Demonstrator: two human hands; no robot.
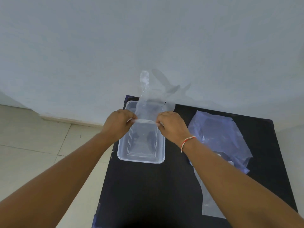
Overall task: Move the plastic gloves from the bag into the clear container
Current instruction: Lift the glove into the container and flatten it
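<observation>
A thin transparent plastic glove is stretched between both my hands above the clear container. My left hand pinches its left cuff corner and my right hand pinches the right one. The glove's fingers stick up and away toward the wall. The rectangular clear container sits on the black table, directly under the glove, with nothing visible inside it. The bluish plastic bag lies flat to the right of the container, partly hidden by my right forearm.
The black table stands against a pale wall, with its left edge just left of the container. Beige floor tiles lie to the left. A clear plastic sheet sticks out below the bag near the table's right front.
</observation>
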